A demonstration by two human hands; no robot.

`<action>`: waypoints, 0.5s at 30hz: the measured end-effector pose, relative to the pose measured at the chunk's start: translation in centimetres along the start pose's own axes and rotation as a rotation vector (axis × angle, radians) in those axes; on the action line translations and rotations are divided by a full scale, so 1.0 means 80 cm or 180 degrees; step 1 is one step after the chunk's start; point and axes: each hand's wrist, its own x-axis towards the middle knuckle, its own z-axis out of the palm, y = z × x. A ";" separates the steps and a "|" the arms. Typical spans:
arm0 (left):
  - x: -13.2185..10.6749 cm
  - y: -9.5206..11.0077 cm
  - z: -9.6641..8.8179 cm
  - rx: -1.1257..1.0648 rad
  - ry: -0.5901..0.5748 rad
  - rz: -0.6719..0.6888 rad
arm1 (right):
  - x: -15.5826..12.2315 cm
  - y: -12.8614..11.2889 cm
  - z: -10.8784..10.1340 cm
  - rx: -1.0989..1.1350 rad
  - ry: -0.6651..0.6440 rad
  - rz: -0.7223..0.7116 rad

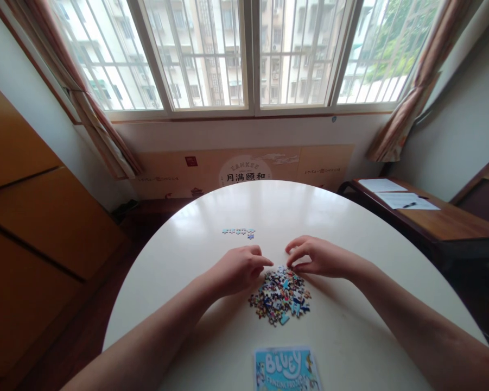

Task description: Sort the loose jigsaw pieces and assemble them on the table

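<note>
A loose heap of small jigsaw puzzle pieces (280,297) lies on the white round table, mostly dark, white and light blue. At its upper left edge, my left hand (242,267) stretches out the index finger while the other fingers curl under. My right hand (315,257) is at the upper right edge, fingers bent and apart, with fingertips close to or touching the top pieces. No piece can be made out in either hand. Beyond the left hand, a short row of light blue puzzle pieces (238,232) lies on the table.
A blue "Bluey" picture card or box (285,370) lies at the table's (154,282) near side. To the right, a wooden desk (464,220) carries papers (407,201) and a pen (410,205). Wooden cabinets (28,233) stand to the left, barred windows ahead.
</note>
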 end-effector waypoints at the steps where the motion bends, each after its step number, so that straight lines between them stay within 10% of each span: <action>1: 0.000 0.001 0.000 0.0006 -0.0028 0.0020 | 0.000 0.000 0.001 -0.0041 0.0015 -0.0009; 15: -0.002 0.006 0.003 -0.0012 -0.0083 0.0011 | -0.003 0.011 0.003 0.0089 0.0125 -0.0184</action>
